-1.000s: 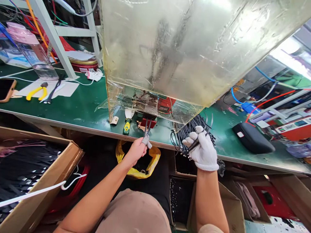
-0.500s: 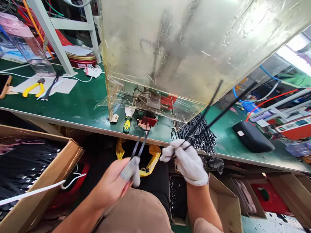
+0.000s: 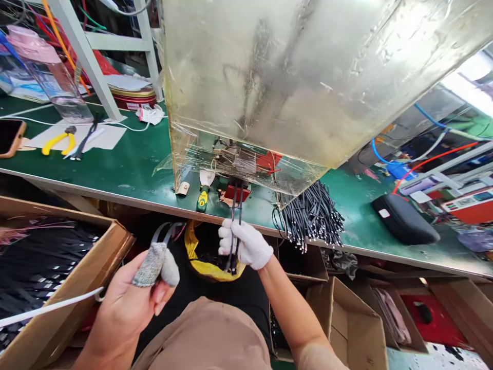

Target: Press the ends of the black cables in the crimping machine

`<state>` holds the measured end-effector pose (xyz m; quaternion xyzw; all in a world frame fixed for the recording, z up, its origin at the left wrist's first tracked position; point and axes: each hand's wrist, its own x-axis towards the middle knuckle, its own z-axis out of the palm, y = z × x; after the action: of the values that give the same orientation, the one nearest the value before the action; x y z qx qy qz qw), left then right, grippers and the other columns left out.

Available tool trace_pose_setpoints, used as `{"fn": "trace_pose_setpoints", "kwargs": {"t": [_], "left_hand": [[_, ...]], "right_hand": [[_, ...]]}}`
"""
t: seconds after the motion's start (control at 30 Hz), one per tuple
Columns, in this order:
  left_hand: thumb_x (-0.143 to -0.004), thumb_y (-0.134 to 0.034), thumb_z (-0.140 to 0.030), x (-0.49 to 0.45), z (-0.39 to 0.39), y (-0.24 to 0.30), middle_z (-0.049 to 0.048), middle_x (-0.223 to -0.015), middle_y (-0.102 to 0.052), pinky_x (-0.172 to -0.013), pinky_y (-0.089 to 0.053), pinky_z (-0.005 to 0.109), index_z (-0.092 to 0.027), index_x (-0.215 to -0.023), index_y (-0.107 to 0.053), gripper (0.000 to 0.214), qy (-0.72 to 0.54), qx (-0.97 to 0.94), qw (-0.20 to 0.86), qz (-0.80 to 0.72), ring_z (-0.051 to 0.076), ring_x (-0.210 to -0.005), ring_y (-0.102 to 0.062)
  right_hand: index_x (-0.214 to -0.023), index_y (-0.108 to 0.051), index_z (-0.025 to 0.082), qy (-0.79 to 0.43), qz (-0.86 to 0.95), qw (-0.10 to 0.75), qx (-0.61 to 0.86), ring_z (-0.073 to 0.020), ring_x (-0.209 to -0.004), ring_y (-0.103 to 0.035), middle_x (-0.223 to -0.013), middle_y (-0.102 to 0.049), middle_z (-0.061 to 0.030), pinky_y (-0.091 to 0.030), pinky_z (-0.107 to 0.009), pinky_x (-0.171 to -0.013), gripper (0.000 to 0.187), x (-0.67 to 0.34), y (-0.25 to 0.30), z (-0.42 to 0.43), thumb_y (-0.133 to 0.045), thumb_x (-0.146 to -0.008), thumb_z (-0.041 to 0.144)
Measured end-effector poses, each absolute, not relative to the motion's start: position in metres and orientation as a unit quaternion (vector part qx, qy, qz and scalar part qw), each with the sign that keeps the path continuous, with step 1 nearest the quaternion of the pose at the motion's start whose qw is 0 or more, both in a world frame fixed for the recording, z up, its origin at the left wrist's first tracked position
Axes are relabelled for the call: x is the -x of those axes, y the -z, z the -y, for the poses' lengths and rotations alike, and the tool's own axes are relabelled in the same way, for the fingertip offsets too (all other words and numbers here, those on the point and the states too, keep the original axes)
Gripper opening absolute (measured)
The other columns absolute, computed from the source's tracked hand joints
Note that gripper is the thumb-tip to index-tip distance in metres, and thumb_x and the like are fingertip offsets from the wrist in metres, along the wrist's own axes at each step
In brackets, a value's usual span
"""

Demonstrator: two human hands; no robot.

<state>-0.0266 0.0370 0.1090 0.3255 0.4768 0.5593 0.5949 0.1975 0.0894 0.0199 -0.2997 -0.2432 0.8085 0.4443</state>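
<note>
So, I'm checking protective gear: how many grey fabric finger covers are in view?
2: one darker grey fabric cover and one paler grey cover beside it, both on the left hand. More may be hidden behind them.

A white glove (image 3: 256,247) on the right hand (image 3: 248,244), speckled grey finger covers (image 3: 151,264) on the left hand (image 3: 141,290) and black strips (image 3: 233,216) contrast with a worker's plain dusty-brown shirt (image 3: 211,334) and a deep green bench (image 3: 115,169). Beside a red block (image 3: 246,195) are a scraper (image 3: 203,194) with a green-and-yellow handle and black cords (image 3: 314,216) tipped in silvery white. Other hues include a bright yellow bag (image 3: 210,270), yellow-handled pliers (image 3: 56,144), a pink-lidded bottle (image 3: 57,77), a tan cardboard box (image 3: 358,321) and a yellowish panel (image 3: 231,67) streaked dark grey.
</note>
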Motion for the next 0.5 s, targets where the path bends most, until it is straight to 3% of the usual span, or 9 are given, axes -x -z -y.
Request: {"fn": "trace_pose_setpoints", "kwargs": {"t": [0.1, 0.27, 0.5], "left_hand": [[-0.060, -0.090, -0.067, 0.020, -0.042, -0.101, -0.0030, -0.037, -0.038, -0.032, -0.026, 0.016, -0.019, -0.050, -0.065, 0.055, -0.565, -0.313, 0.608, -0.462, 0.006, -0.033, -0.033], [-0.069, -0.085, -0.067, 0.020, -0.042, -0.087, -0.0038, -0.040, -0.039, -0.035, -0.027, 0.015, -0.018, -0.055, -0.064, 0.055, -0.555, -0.291, 0.621, -0.471, 0.006, -0.037, -0.035], [-0.062, -0.089, -0.068, 0.022, -0.045, -0.086, -0.0036, -0.038, -0.039, -0.032, -0.026, 0.016, -0.017, -0.054, -0.066, 0.056, -0.552, -0.287, 0.639, -0.453, 0.006, -0.033, -0.035]], "right_hand": [[-0.098, -0.055, 0.019, -0.810, 0.237, 0.470, 0.258, -0.0091, -0.058, -0.051, -0.077, -0.060, 0.0029, -0.055, -0.027, -0.060, 0.034, -0.194, -0.043, -0.129, -0.083, -0.086, 0.034], [-0.088, -0.054, 0.019, -0.792, 0.196, 0.500, 0.291, -0.0096, -0.055, -0.045, -0.072, -0.053, 0.0031, -0.051, -0.023, -0.054, 0.013, -0.187, -0.056, -0.164, -0.064, -0.096, 0.021], [-0.088, -0.054, 0.017, -0.801, 0.143, 0.502, 0.294, -0.0081, -0.052, -0.044, -0.066, -0.051, 0.0032, -0.048, -0.018, -0.050, 0.016, -0.186, -0.064, -0.174, -0.048, -0.103, 0.017]]}}
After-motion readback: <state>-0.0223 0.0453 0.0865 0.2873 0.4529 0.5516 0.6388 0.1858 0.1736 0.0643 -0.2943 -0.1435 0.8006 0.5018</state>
